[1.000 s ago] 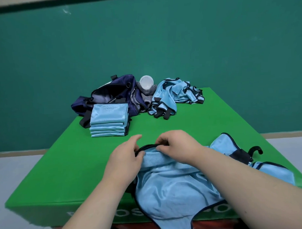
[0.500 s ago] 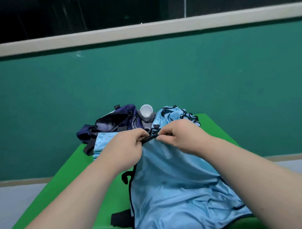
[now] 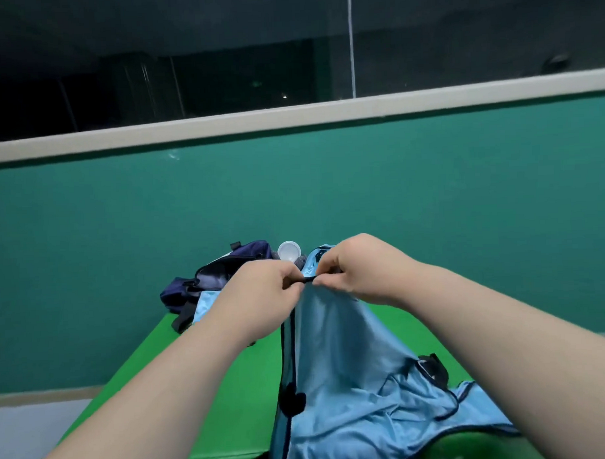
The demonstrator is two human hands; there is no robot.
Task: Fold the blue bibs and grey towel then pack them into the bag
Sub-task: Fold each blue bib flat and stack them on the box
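Hands up front: left hand [image 3: 262,299] is curled, pinching the dark top hem of a blue bib [image 3: 351,382]. Right hand [image 3: 359,268] pinches the same hem just beside it, fingertips almost meeting. The bib hangs from that pinch, and its lower half is slumped on the near right part of the table [image 3: 231,386] and spills past the front edge. A black strap [image 3: 432,365] sticks up on its right side.

Left to right along the back, the bag [image 3: 207,284] sits at the far left corner with its mouth open, partly behind the left hand. The stack [image 3: 202,305] of folded bibs lies right in front of it, mostly hidden by the wrist. A white cup [image 3: 289,251] pokes up between the bag and the right hand, with a bit of grey towel [image 3: 299,262] just under it. Loose bibs [image 3: 317,254] peek out behind the right knuckles.

Room-wise, green tabletop shows along the left under the forearm, in the gap between the arms, and in a small patch past the right wrist. The left edge drops to pale floor [image 3: 26,421]. A teal wall [image 3: 327,194] runs behind, with a white ledge [image 3: 290,116] on top and dark glass [image 3: 186,79] above.
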